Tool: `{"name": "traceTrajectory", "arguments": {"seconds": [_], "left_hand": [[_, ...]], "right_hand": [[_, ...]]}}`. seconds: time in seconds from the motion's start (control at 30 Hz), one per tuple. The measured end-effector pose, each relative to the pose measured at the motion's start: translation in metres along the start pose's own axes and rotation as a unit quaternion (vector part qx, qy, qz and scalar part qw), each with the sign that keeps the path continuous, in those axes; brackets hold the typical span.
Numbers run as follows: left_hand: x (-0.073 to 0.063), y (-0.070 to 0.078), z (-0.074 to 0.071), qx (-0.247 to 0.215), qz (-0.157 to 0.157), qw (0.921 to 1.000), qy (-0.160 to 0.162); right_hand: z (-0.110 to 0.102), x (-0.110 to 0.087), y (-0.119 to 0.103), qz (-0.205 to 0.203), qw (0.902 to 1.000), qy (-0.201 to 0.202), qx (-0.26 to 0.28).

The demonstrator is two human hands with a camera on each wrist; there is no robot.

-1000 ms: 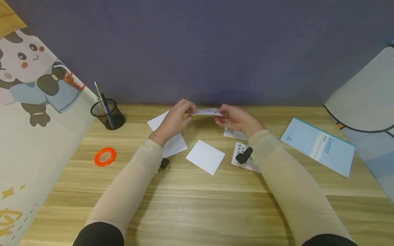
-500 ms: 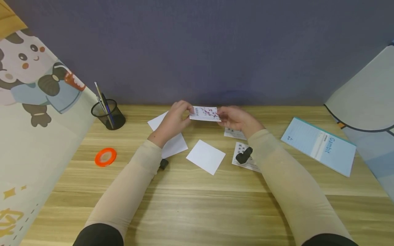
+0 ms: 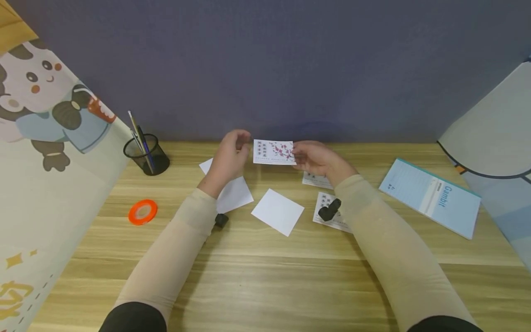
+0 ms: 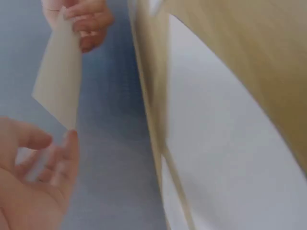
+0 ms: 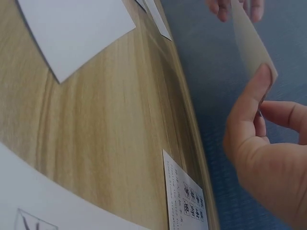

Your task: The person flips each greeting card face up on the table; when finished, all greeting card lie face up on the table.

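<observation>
A white card point(image 3: 274, 152) printed with red blossom branches and dark characters is held up near the back wall. My right hand point(image 3: 316, 157) pinches its right edge between thumb and fingers, as the right wrist view shows at the card point(image 5: 252, 48). Just off the card's left edge is my left hand point(image 3: 230, 154), thumb and fingers apart and holding nothing. In the left wrist view, a left fingertip comes right up to the card's point(image 4: 60, 72) lower corner. Below my hands lies a blank white sheet point(image 3: 278, 212).
More blank paper point(image 3: 235, 196) lies under my left wrist. Printed cards point(image 3: 321, 221) lie by my right forearm, one behind the other point(image 3: 316, 180). At left are a black mesh pen cup point(image 3: 155, 157) and an orange tape roll point(image 3: 142, 212); a blue notebook point(image 3: 431, 196) is at right.
The card has tipped from nearly edge-on to showing its printed face. My left hand has let go of its left edge and drawn slightly left; my right hand keeps its hold.
</observation>
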State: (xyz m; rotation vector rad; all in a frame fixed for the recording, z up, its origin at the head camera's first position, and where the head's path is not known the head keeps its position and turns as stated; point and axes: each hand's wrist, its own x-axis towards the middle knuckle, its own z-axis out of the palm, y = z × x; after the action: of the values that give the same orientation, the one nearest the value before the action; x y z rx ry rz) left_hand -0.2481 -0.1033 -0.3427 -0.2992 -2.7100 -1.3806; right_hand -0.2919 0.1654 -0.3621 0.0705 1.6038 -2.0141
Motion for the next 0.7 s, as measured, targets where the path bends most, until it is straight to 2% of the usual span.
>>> {"name": "traceTrajectory", "arguments": {"seconds": [0.07,0.13,0.23,0.37,0.47,0.7], "left_hand": [[0.001,0.002,-0.001,-0.018,-0.046,0.9988,-0.008],[0.002,0.004,-0.001,-0.031,-0.086,0.9954,-0.029],[0.004,0.005,0.001,-0.054,-0.126,0.9891,-0.054],[0.007,0.006,0.005,-0.066,-0.145,0.9857,-0.054],[0.01,0.004,0.008,-0.049,-0.153,0.9857,-0.051],[0.018,-0.004,0.016,-0.019,-0.17,0.9824,-0.075]], "right_hand": [[0.0,0.0,0.0,0.0,1.0,0.0,-0.004],[0.0,0.0,0.001,0.001,1.0,-0.001,-0.003],[0.0,0.001,0.003,0.002,1.0,0.0,-0.002],[0.0,0.002,0.004,-0.002,0.9993,0.013,-0.035],[0.001,0.002,0.004,-0.005,0.9959,0.025,-0.087],[0.006,0.002,0.006,-0.005,0.979,0.054,-0.196]]}}
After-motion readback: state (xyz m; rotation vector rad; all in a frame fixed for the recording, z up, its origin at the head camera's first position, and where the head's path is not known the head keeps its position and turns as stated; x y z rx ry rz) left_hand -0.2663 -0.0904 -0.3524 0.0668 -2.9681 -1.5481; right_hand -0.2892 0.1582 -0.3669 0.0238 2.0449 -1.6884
